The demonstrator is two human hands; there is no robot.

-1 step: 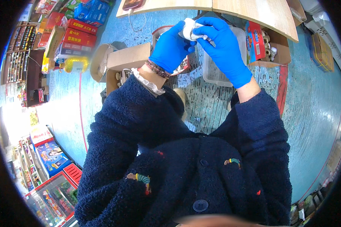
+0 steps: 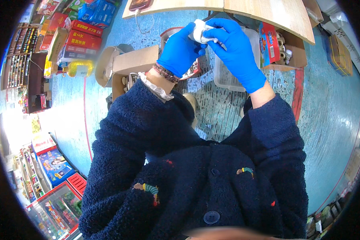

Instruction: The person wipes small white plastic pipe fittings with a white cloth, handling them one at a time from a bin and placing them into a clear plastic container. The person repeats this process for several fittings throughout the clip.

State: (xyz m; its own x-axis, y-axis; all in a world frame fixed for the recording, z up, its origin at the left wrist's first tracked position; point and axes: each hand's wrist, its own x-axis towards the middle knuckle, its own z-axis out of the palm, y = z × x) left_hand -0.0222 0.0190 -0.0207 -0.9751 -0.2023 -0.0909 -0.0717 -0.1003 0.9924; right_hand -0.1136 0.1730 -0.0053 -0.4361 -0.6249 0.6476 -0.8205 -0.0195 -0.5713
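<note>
Above the floor, just short of the wooden table, my two blue-gloved hands meet at a small white rounded thing (image 2: 198,31) with a crumpled, cloth-like side; its exact kind I cannot make out. My left hand (image 2: 180,52) is closed around its left side, thumb on top. From the right, my right hand (image 2: 234,52) pinches the crumpled white part between thumb and fingers. Below the hands stand a clear plastic bin (image 2: 228,86) and a red-edged box (image 2: 194,72), partly hidden by my left hand.
An open cardboard box (image 2: 136,60) with white pieces inside stands at left. On the right, another carton (image 2: 296,64) holds white cylindrical things beside a red-and-blue box (image 2: 269,44). A phone (image 2: 140,4) with a white cable lies on the wooden table (image 2: 260,12). Stacked red boxes (image 2: 84,40) stand far left.
</note>
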